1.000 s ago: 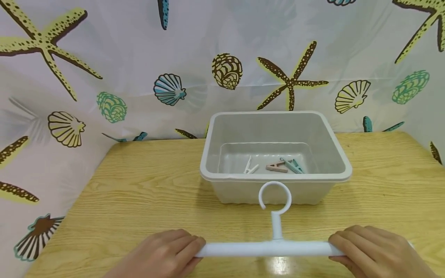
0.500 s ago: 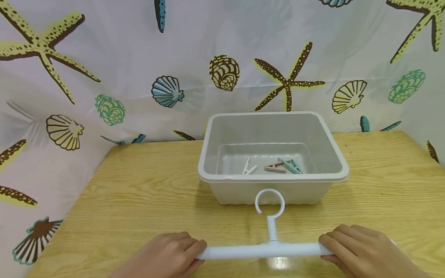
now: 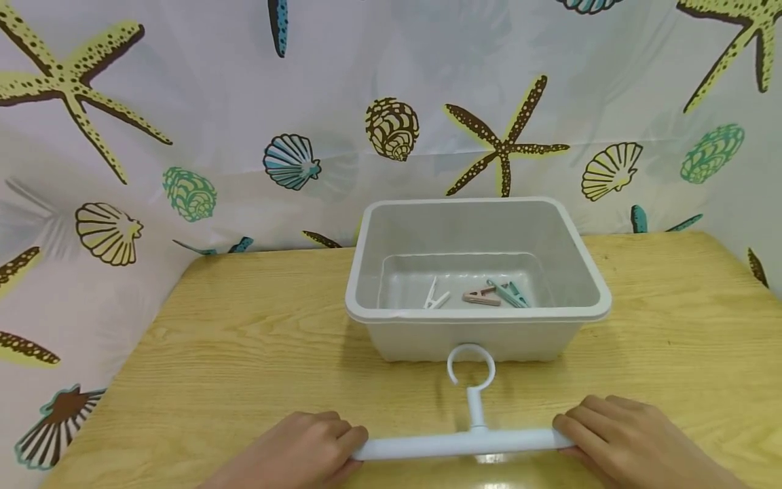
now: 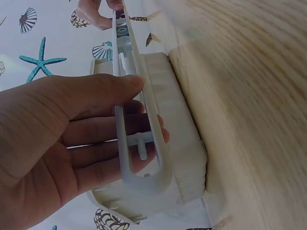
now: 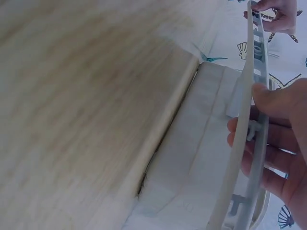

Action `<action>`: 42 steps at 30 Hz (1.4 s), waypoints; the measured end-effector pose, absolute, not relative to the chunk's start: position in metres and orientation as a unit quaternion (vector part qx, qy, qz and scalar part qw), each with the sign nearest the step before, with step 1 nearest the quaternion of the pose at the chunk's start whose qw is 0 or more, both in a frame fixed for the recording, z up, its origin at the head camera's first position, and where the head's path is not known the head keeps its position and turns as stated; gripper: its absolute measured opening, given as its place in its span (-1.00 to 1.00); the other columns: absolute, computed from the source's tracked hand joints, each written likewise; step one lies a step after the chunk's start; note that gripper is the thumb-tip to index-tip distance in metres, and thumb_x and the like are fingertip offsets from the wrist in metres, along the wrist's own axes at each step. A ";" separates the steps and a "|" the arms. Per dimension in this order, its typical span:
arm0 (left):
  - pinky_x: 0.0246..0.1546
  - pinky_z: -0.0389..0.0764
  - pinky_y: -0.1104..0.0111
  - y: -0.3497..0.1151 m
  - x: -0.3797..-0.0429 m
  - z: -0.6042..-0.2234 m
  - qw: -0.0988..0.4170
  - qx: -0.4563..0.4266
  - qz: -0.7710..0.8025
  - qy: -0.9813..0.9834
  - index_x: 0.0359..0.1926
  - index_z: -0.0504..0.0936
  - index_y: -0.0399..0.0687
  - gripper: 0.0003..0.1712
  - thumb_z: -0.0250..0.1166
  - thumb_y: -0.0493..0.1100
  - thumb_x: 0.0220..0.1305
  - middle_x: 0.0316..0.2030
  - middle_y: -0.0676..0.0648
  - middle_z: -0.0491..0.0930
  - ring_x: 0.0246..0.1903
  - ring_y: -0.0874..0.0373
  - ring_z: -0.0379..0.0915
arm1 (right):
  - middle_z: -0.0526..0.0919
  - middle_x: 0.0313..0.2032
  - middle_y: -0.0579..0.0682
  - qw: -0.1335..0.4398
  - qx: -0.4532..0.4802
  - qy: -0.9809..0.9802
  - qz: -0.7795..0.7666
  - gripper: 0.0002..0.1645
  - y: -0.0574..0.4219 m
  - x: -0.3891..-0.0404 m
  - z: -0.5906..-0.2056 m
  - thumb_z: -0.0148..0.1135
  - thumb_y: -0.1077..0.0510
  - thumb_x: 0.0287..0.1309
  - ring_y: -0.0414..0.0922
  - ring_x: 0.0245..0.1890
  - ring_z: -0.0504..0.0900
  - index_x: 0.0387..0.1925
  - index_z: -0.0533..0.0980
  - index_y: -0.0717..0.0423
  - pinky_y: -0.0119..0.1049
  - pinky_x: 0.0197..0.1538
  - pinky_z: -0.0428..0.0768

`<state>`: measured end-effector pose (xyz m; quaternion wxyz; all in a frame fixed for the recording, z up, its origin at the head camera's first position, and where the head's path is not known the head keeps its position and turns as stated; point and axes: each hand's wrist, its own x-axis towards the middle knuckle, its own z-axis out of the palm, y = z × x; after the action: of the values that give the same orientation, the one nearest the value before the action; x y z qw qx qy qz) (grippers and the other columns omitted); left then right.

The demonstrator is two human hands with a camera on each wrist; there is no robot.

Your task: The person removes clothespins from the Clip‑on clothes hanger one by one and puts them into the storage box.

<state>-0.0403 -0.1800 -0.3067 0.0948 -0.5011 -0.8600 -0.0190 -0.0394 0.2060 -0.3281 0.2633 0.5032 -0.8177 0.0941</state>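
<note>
A pale plastic hanger [image 3: 461, 443] with a round hook [image 3: 489, 367] spans the space between my two hands. My left hand [image 3: 308, 445] grips its left part; in the left wrist view the thumb [image 4: 129, 85] lies on one side of the slotted frame and the fingers pass behind. The right part is gripped by my right hand [image 3: 623, 435]. Seen from the right wrist, my thumb [image 5: 265, 98] presses the hanger's rail, with the fingers curled on its far side. Small pegs [image 4: 141, 143] stick out inside the hanger's frame. In the head view my hands cover the hanger's ends.
Behind the hanger stands a light grey bin [image 3: 479, 339] on the wooden table [image 3: 244, 339]. Inside lie a white clothespin [image 3: 441, 300], a pinkish one [image 3: 484, 299] and teal ones [image 3: 512, 293]. A cloth [image 3: 342, 61] with starfish and shells hangs around the table.
The hanger has drifted left in the head view, and its hook has dropped lower. My right hand has moved left with it. Both hands keep their grip.
</note>
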 end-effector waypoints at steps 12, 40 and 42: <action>-0.69 0.22 0.57 -0.179 -0.040 -0.317 0.020 -0.484 -0.005 -0.875 -0.49 0.48 0.02 -0.78 0.35 -0.09 0.18 -0.66 0.20 0.33 -0.65 0.41 0.20 | 0.50 -0.47 -0.24 0.241 0.521 -0.816 0.067 -0.52 0.206 -0.040 -0.337 -0.30 -0.08 0.51 -0.37 -0.52 0.35 -0.30 0.51 0.01 -0.60 -0.51 0.29; -0.62 0.33 0.52 -0.170 -0.046 -0.330 -0.101 -0.452 -0.012 -0.886 -0.49 0.52 -0.01 -0.80 0.39 -0.13 0.11 -0.64 0.16 0.40 -0.63 0.41 0.26 | 0.47 -0.54 -0.30 0.063 0.544 -0.836 0.025 -0.63 0.207 -0.049 -0.353 0.18 -0.24 0.23 -0.42 -0.55 0.38 -0.39 0.51 -0.04 -0.50 -0.50 0.37; -0.61 0.34 0.53 -0.170 -0.047 -0.330 -0.105 -0.449 -0.012 -0.887 -0.48 0.52 -0.01 -0.79 0.39 -0.10 0.13 -0.62 0.16 0.40 -0.62 0.41 0.27 | 0.47 -0.54 -0.30 0.050 0.537 -0.841 0.025 -0.60 0.207 -0.050 -0.353 0.17 -0.27 0.21 -0.42 -0.54 0.37 -0.38 0.51 -0.04 -0.48 -0.50 0.37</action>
<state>-0.0467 -0.1703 -0.3298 -0.1050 -0.4493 -0.8871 -0.0117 -0.0498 0.2073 -0.3533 0.0499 0.5374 -0.8415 0.0245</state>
